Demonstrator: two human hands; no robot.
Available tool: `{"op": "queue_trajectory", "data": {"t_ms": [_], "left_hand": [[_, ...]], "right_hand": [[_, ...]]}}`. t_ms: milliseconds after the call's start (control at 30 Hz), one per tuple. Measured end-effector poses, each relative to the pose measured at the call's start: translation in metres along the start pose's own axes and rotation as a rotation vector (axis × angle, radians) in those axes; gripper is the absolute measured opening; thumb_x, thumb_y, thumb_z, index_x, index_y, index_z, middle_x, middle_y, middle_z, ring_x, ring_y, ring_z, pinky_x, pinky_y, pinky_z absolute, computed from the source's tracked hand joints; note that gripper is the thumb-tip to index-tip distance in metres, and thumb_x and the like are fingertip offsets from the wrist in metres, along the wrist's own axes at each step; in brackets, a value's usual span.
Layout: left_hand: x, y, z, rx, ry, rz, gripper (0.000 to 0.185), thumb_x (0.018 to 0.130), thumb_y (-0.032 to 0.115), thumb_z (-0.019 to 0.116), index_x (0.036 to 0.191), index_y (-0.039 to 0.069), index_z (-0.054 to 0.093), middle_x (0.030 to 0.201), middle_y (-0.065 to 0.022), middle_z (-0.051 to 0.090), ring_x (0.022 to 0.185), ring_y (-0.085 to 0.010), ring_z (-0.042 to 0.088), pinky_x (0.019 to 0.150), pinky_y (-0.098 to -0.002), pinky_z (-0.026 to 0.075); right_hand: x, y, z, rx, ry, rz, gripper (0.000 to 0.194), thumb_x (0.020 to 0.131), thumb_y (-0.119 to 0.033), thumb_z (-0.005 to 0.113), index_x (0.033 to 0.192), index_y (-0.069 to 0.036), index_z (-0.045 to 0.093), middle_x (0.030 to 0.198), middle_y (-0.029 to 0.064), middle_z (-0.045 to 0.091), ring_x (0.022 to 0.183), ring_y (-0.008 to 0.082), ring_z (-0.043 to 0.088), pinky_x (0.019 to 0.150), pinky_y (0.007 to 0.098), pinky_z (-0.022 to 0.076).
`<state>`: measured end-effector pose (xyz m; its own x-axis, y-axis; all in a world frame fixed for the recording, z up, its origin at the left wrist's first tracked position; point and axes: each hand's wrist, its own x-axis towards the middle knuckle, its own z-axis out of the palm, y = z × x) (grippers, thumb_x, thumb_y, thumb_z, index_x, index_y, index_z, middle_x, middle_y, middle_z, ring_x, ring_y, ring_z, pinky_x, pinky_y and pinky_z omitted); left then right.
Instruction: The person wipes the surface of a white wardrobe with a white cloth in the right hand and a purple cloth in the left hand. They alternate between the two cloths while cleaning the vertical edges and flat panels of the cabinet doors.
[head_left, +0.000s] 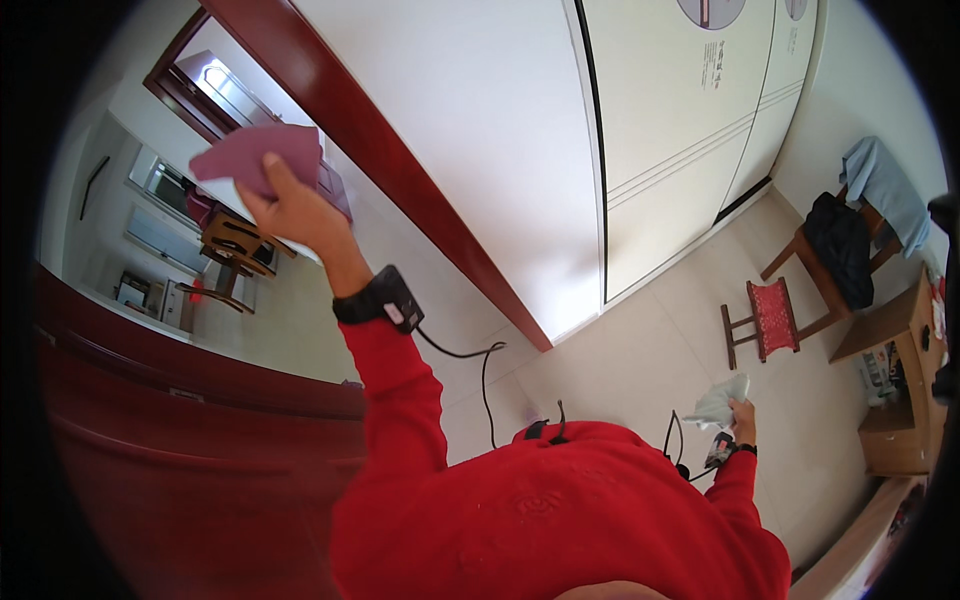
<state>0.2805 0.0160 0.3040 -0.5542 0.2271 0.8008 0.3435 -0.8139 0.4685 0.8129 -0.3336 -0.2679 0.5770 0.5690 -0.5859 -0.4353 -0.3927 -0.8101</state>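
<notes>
My left hand (296, 214) is raised at the upper left, gripping a folded mauve cloth (262, 154) between thumb and fingers. Beyond that cloth is an open doorway, edged by a dark red wooden door frame (405, 180). Low at the right, my right hand (743, 421) grips a crumpled pale grey-green cloth (720, 403). A black strapped device (386, 300) with a cable sits on my left wrist, and a similar device (721, 448) is on the right one.
A dark red wooden door (202, 450) stands at the left. White wardrobe doors (675, 150) rise ahead. On the right are a wooden chair (821, 274) with clothes on it, a red-seated folding stool (775, 319) and a wooden desk (892, 442). Black cable (486, 390) hangs beside me.
</notes>
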Motion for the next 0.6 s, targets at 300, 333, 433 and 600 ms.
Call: {"op": "queue_trajectory", "data": {"t_ms": [300,333,433,600], "left_hand": [[0.004,-0.05,0.057,0.589,-0.343,0.737,0.045,0.08,0.007,0.062,0.121,0.025,0.06,0.139,-0.0114,0.04,0.13,-0.0361,0.032,0.104,-0.0461,0.031],[0.008,-0.052,0.057,0.567,-0.377,0.754,0.046,0.08,0.009,0.062,0.122,0.028,0.06,0.139,-0.0105,0.04,0.131,-0.0369,0.03,0.104,-0.0523,0.028],[0.013,-0.055,0.059,0.709,-0.365,0.879,0.049,0.079,0.013,0.064,0.125,0.029,0.057,0.137,-0.0108,0.041,0.131,-0.0381,0.03,0.104,-0.0565,0.026],[0.034,-0.042,0.066,0.699,-0.252,0.882,0.049,0.079,0.008,0.061,0.126,0.017,0.054,0.132,-0.0167,0.044,0.124,-0.0398,0.037,0.101,-0.0505,0.029]], "right_hand": [[0.002,0.035,0.001,-0.122,-0.053,0.02,0.029,0.078,-0.004,0.058,0.106,0.003,0.059,0.082,0.0065,0.061,0.069,0.0181,0.057,0.064,0.0336,0.0489],[-0.001,0.036,0.0,-0.2,-0.02,0.032,0.026,0.077,-0.005,0.058,0.103,0.002,0.06,0.081,0.0058,0.061,0.068,0.0179,0.057,0.062,0.0334,0.0483],[-0.005,0.034,0.001,-0.141,-0.035,-0.015,0.023,0.078,-0.005,0.058,0.099,0.001,0.06,0.08,0.0054,0.061,0.068,0.0178,0.057,0.061,0.0337,0.0482],[-0.006,0.026,0.016,-0.072,-0.101,0.034,0.023,0.079,-0.006,0.056,0.101,0.002,0.058,0.083,0.0073,0.061,0.069,0.0194,0.059,0.064,0.0341,0.0501]]}}
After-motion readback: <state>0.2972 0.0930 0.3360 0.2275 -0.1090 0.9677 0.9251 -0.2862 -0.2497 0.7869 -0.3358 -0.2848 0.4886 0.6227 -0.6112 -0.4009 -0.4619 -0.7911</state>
